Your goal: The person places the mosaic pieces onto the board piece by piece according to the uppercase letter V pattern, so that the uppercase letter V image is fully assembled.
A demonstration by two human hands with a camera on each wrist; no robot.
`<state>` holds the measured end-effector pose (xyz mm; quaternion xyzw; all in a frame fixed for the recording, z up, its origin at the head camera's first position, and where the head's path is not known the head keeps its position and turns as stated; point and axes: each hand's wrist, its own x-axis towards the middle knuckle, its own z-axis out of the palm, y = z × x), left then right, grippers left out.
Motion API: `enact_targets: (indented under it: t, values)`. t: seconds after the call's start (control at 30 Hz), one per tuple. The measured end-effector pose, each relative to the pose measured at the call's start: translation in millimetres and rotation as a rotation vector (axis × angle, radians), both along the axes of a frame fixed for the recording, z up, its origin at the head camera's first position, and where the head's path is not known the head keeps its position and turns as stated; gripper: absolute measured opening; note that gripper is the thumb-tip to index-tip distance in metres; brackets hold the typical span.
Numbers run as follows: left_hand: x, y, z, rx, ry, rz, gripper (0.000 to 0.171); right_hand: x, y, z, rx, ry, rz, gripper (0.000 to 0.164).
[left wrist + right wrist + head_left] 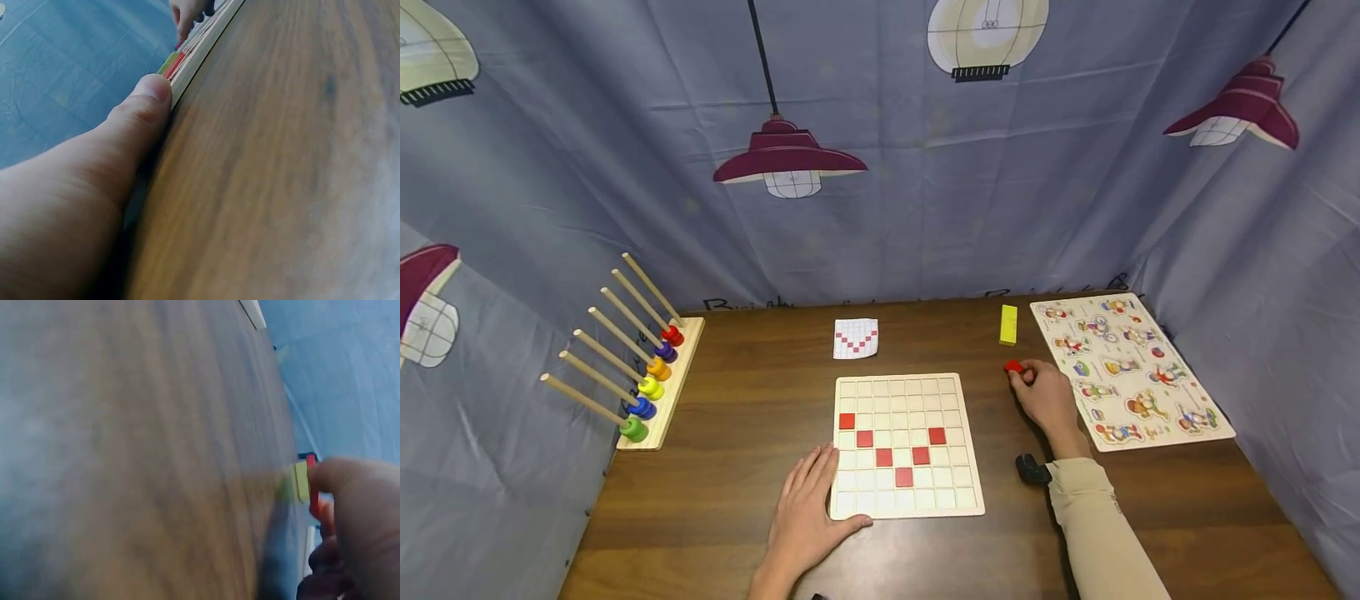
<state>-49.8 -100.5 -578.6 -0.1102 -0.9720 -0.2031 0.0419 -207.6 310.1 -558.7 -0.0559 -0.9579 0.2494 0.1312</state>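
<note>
A wooden grid board (910,386) lies on the table with several red square tiles (883,457) in its cells, forming a slanting V. Along the board's left edge rests my left hand (808,508), its fingers straight and its thumb at the lower edge; the left wrist view shows the thumb (147,100) against the board's side. My right hand (1048,400) pinches a red tile (1013,366) between thumb and fingers, right of the board. In the right wrist view that red tile (314,484) stands on edge in the pinch. The other right fingers are partly hidden.
A small card (855,339) with a printed V pattern lies behind the board. Beyond my right hand is a yellow block (1008,325). A picture puzzle board (1131,371) lies at the right, and a peg stand (673,392) with coloured rings stands at the left.
</note>
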Motion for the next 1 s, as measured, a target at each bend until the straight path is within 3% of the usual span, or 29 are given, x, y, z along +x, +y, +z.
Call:
enact_targets:
  t: [0.23,0.37,0.5,0.67,1.0]
  values:
    - [2.0,1,1.2,0.006,-0.017,-0.003,0.118,17.3,-18,9.7,-0.004,0.046,0.256,0.028]
    - [1.8,1,1.2,0.011,-0.021,-0.005,0.117,30.5,-34,17.5,-0.007,-0.021,0.394,0.026]
    - [1.3,1,1.3,0.015,-0.023,-0.001,0.117,41.8,-49,21.9,0.010,-0.097,0.481,0.022]
    - [-0.8,0,1.6,0.015,-0.012,-0.004,0.117,45.8,-60,20.8,0.042,-0.119,0.535,0.018]
    - [-0.4,1,2.3,0.022,-0.025,-0.005,0.117,43.6,-66,15.8,0.059,-0.143,0.548,0.018]
